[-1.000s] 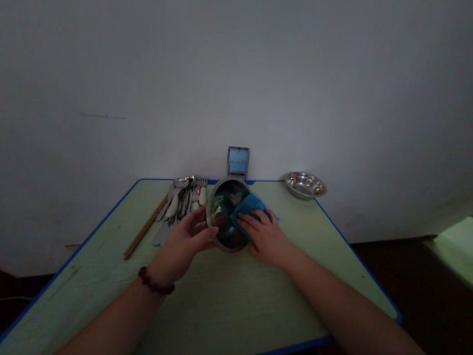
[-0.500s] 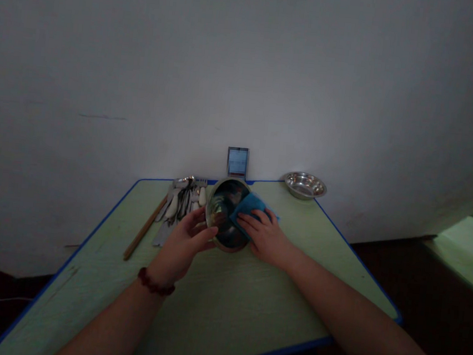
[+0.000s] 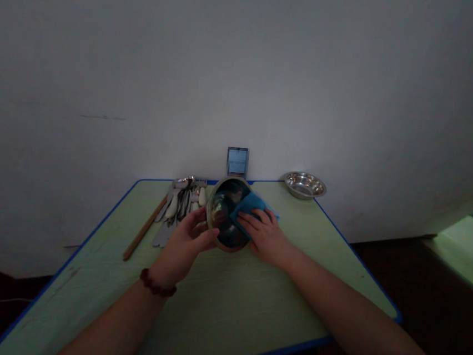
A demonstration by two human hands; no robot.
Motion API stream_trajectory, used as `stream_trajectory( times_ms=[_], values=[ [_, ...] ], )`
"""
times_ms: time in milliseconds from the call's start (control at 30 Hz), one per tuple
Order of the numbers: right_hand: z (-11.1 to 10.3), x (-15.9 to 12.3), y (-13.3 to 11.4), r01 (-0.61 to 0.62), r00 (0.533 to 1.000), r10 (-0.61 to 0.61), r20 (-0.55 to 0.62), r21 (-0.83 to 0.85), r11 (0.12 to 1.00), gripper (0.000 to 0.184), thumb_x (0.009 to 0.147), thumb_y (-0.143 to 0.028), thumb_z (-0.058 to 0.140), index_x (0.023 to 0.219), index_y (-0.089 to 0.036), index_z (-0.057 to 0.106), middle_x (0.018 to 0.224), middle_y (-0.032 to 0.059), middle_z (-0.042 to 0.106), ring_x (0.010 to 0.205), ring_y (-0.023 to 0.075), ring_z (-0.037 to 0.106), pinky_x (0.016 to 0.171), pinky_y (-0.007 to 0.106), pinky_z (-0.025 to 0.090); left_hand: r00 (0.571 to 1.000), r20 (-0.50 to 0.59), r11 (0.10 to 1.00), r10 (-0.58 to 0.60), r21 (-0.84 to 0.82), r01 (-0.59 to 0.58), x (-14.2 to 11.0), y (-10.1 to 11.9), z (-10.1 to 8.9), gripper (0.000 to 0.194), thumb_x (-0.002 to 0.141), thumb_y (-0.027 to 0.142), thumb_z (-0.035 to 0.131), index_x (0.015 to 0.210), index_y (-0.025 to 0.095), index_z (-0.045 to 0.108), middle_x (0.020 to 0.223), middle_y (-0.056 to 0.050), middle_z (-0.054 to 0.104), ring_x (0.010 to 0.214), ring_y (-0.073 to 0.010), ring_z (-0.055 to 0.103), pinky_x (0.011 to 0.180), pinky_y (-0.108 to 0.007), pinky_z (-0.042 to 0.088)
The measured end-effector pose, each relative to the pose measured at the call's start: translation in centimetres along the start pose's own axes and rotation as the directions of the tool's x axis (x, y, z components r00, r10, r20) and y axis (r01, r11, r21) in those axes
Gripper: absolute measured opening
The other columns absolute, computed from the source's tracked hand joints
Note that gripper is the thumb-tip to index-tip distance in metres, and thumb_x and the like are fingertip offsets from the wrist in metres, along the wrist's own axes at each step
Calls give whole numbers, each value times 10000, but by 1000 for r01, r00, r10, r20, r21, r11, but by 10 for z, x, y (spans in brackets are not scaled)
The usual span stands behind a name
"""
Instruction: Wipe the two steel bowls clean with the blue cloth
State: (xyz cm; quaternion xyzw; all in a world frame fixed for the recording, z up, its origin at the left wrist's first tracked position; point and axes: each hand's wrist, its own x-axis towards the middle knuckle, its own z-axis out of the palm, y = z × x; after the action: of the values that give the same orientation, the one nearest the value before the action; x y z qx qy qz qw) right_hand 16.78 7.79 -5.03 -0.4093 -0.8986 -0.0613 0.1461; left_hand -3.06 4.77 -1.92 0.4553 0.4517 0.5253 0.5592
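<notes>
A shiny metal bowl (image 3: pixel 222 204) is tilted with its opening toward me over the middle of the table. My left hand (image 3: pixel 186 242) grips its lower left rim, thumb on the near side and fingers behind. Under the fingers of my right hand (image 3: pixel 266 236) a blue cloth (image 3: pixel 248 204) is pressed against the right inner wall of the bowl. Part of the cloth sticks out past the rim on the right. The bowl's underside is hidden.
Left of the bowl lies a pile of cutlery (image 3: pixel 182 200), with a long wooden stick (image 3: pixel 144 230) beside it. A second metal bowl (image 3: pixel 305 185) stands at the table's back right corner. Against the wall leans a small screen (image 3: pixel 237 162). Blue edging borders the green table (image 3: pixel 232 311).
Almost nothing differs. My left hand and wrist have shifted very slightly to the right; the bowl and the cloth stay in nearly the same place.
</notes>
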Motion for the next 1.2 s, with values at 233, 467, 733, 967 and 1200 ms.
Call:
stream_trajectory(
  times_ms=[233, 467, 733, 967, 1200],
  values=[
    [1, 0, 0, -2, 1000, 2, -6, -6, 1000, 527, 791, -138, 442, 1318, -139, 421, 1387, 53, 416, 1189, 283, 303, 996, 474, 250, 1000, -15, 1000, 12, -13, -12, 0, 0, 4, 636, 595, 254, 735, 1167, 158, 471, 1264, -137, 537, 1108, -301, 539, 731, -343, 540],
    [5, 0, 2, 8, 1000, -8, -27, 9, 1000, 540, 783, -106, 445, 1321, -138, 413, 1379, 77, 418, 1181, 273, 308, 952, 451, 321, 999, -37, 1000, 25, -11, -25, -1, -1, 5, 646, 581, 258, 736, 1157, 157, 463, 1313, -141, 484, 1151, -312, 495, 721, -336, 536],
    [9, 2, 4, 37, 998, -34, -56, 53, 998, 532, 777, -86, 463, 1308, -109, 424, 1359, 102, 435, 1180, 268, 312, 949, 430, 370, 999, -41, 999, 36, -5, -36, -2, 1, 6, 604, 582, 256, 729, 1131, 170, 493, 1290, -129, 500, 1138, -302, 506, 772, -383, 532],
    [8, 4, 5, 62, 994, -57, -92, 54, 997, 491, 782, -83, 472, 1272, -82, 470, 1316, 113, 480, 1169, 258, 353, 1016, 414, 335, 997, -48, 998, 56, 4, -55, -1, -1, 5, 597, 589, 251, 727, 1135, 177, 498, 1269, -130, 514, 1124, -305, 516, 789, -413, 523],
    [8, 3, 6, 67, 991, -59, -120, 65, 996, 495, 771, -84, 478, 1265, -111, 483, 1306, 87, 496, 1155, 256, 378, 1004, 425, 358, 998, -40, 999, 49, -15, -50, -1, -1, 5, 617, 585, 256, 733, 1144, 178, 483, 1301, -129, 490, 1141, -302, 501, 774, -380, 522]
  ],
)
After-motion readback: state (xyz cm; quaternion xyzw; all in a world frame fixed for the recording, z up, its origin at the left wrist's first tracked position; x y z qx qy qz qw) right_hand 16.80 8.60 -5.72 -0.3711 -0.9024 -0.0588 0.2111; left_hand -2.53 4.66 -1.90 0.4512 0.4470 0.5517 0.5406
